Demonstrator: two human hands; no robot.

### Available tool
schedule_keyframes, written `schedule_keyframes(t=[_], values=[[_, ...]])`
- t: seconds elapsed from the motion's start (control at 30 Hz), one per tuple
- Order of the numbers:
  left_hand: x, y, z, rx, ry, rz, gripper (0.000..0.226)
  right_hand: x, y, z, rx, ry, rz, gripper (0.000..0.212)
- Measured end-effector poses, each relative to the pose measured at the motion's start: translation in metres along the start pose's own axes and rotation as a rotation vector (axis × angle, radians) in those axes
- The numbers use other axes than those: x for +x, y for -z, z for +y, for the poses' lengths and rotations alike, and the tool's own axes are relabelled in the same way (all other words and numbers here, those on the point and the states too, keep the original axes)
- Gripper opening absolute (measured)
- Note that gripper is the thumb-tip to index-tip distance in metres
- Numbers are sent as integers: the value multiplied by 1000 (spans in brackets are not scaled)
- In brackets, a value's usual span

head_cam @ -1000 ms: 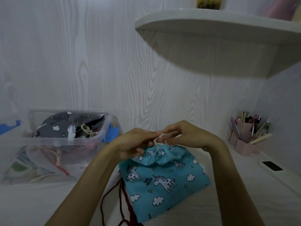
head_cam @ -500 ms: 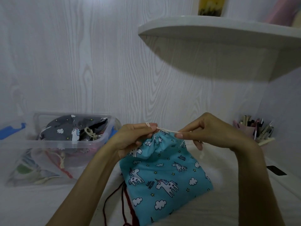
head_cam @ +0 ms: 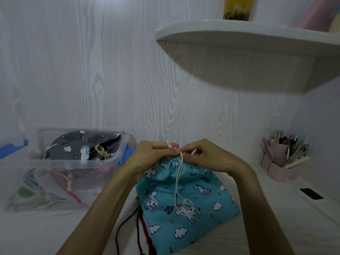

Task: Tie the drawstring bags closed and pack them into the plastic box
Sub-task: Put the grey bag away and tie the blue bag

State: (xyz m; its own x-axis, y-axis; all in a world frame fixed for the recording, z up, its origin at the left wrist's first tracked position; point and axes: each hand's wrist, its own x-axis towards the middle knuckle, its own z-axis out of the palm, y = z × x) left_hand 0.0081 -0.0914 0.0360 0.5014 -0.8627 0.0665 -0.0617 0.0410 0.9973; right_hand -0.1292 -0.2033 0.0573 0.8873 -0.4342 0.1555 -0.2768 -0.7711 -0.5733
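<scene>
Change: hands brought together at blue bag (head_cam: 185, 205) neck | left hand (head_cam: 153, 156); right hand (head_cam: 204, 156): both pinched on cord (head_cam: 178, 178), now slack

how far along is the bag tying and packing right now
Done: a grey unicorn bag with a knotted cord, and other bags beneath it, already sit in the plastic box. In hand: the left hand and right hand work the white drawstring at the gathered mouth of the blue unicorn bag; whether the knot is finished can't be told. Left: finish tying, then pack it.
</scene>
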Motion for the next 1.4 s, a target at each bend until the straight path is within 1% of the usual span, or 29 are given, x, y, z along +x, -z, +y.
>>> schedule_keyframes(t=[0.07,0.17,0.3,0.4,0.57,0.7,0.77,0.83,1.03,1.17,1.27,1.33,1.4], values=[[-1,0,0,5,-4,4,16,0,-1,1,98,-10,42,20],[-1,-2,0,12,-17,5,12,-1,-4,1,190,-14,24,16],[1,1,-1,54,-31,45,9,3,-7,-2,182,-47,40,17],[1,2,1,102,-77,86,11,4,-3,-5,199,-98,92,9],[1,-1,1,254,-242,218,17,2,0,-11,199,-140,123,6],[3,-5,-6,405,-390,319,12,2,-3,-13,193,-140,143,8],[4,-4,-10,464,-445,341,9,2,-5,-13,192,-128,160,9],[6,-2,-12,480,-480,342,7,2,-4,-13,216,-131,144,9],[10,1,-16,432,-567,328,8,5,-5,-10,355,-227,32,25],[9,0,-15,395,-562,312,10,7,-6,-4,476,-217,-9,23],[9,2,-14,399,-553,309,10,7,-6,1,576,-218,27,19],[8,4,-13,380,-527,256,8,6,-5,3,597,-229,54,18],[8,6,-11,329,-475,134,11,5,-4,3,543,-227,62,16]])
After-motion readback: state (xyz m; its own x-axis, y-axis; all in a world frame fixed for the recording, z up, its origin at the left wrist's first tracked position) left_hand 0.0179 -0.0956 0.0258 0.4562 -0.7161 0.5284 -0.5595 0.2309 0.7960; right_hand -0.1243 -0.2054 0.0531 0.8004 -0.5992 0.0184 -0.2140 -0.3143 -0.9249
